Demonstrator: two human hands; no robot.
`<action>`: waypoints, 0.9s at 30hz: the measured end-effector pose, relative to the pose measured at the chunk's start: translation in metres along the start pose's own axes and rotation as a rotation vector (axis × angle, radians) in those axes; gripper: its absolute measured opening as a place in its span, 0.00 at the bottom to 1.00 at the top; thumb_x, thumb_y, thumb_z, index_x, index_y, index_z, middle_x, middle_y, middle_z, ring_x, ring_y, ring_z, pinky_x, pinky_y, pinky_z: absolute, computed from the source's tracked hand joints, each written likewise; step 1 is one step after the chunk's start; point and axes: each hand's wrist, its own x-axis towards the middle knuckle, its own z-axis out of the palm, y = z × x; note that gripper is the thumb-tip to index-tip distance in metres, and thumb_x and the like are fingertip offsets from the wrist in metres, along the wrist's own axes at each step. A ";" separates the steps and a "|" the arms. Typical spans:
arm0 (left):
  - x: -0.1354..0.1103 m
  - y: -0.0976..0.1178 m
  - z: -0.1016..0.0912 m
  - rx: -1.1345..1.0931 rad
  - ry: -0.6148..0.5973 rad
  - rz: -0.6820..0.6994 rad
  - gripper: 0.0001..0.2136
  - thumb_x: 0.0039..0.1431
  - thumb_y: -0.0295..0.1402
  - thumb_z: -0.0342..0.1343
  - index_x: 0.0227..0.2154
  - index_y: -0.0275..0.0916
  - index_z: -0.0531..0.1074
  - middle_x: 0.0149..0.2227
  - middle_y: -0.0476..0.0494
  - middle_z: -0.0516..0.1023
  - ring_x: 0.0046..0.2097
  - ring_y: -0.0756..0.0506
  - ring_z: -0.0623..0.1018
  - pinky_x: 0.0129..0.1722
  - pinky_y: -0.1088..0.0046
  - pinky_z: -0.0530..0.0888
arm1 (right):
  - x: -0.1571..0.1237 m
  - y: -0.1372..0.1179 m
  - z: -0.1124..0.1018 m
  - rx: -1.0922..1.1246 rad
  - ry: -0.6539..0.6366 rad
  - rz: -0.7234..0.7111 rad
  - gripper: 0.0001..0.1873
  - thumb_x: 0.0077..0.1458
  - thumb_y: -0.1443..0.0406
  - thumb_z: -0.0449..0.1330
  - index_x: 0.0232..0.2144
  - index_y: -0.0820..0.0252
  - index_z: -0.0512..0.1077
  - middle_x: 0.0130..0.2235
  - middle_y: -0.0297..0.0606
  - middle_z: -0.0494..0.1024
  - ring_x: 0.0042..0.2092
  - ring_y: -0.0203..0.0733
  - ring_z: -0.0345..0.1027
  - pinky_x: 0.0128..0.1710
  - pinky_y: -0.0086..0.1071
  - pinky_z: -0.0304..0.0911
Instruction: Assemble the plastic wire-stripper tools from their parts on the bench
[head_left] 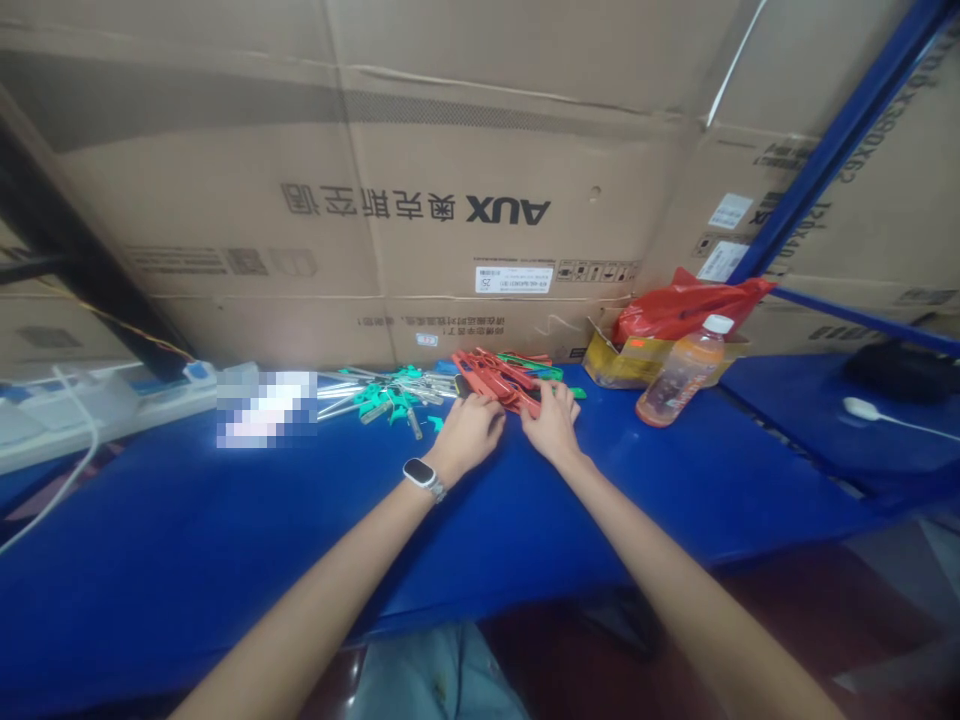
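Observation:
Both my hands rest on a blue table (pixel 225 560) next to a pile of small tools. My left hand (pixel 471 430), with a watch on its wrist, has its fingers curled beside the red plastic pieces (pixel 491 378). My right hand (pixel 553 425) lies on the near end of the same red pieces, fingers bent over them. What either hand grips is hidden by the fingers. Left of the red pile lie several green-handled metal tools (pixel 386 395). A few green pieces (pixel 540 366) sit behind the red ones.
Large cardboard boxes (pixel 420 200) form a wall behind the table. A bottle of orange drink (pixel 681 372) stands at the right, by a small yellow box with a red bag (pixel 679 310). A power strip (pixel 112 400) lies at the left. A blue rack post (pixel 832 140) slants on the right.

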 end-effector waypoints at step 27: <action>-0.093 -0.119 -0.078 0.085 0.126 -0.187 0.09 0.64 0.30 0.48 0.34 0.41 0.73 0.38 0.38 0.74 0.42 0.37 0.73 0.46 0.60 0.70 | 0.043 -0.176 0.082 -0.063 -0.382 -0.394 0.14 0.60 0.61 0.57 0.45 0.59 0.77 0.49 0.50 0.72 0.54 0.55 0.59 0.54 0.46 0.54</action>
